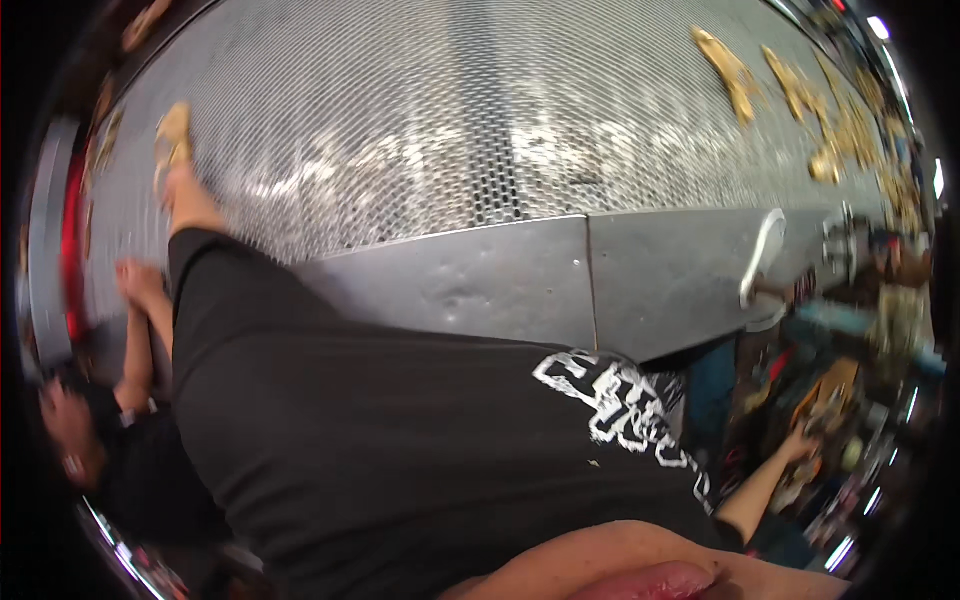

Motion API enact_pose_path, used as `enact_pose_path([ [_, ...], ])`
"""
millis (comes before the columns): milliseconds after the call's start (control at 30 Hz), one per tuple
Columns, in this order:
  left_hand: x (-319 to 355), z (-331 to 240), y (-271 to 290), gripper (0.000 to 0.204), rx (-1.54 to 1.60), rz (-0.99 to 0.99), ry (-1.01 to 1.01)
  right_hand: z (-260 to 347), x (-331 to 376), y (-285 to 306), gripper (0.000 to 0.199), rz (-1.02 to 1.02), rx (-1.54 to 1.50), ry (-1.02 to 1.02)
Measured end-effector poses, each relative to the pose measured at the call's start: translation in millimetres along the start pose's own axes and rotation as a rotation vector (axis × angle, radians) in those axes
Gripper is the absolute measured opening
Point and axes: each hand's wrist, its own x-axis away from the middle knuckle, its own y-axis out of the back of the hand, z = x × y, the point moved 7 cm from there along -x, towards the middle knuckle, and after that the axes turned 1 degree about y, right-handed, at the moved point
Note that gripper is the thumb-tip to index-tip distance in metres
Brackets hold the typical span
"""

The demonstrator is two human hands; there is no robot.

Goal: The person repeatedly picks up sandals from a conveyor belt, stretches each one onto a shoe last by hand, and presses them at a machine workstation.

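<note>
My left hand (178, 184) reaches out over the far left part of a silver metal mesh surface (400, 110). It is closed around the near end of a brass-coloured metal piece (174, 127), whose exact kind I cannot make out. My right hand (797, 444) is low at the right, beside a cluttered pile of brownish and metallic things (828, 397). Its fingers are small and blurred there, so whether they grip anything is unclear.
More brass-coloured pieces (727, 72) lie at the mesh's right. A grey metal panel (450, 285) edges its near side, with a silver handle-like part (764, 246). On the left, another person's hands (140, 280) rest near the mesh, by a red strip (73, 245).
</note>
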Motion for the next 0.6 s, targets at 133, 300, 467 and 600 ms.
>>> enact_pose_path([
  [133,-13,-21,-13,0.065,-0.083,-0.066,-0.120,33,22,11,0.088,0.010,0.054,0.125],
  [300,-4,-26,-6,0.059,-0.097,-0.218,-0.196,33,41,2,0.090,0.023,-0.401,-0.342],
  [467,40,-35,13,0.053,0.125,-0.380,-0.403,66,32,-3,0.089,-0.028,-0.495,-0.392],
  [600,110,-123,17,0.050,1.055,0.219,-0.645,54,17,-24,0.092,0.087,-0.207,-0.345],
])
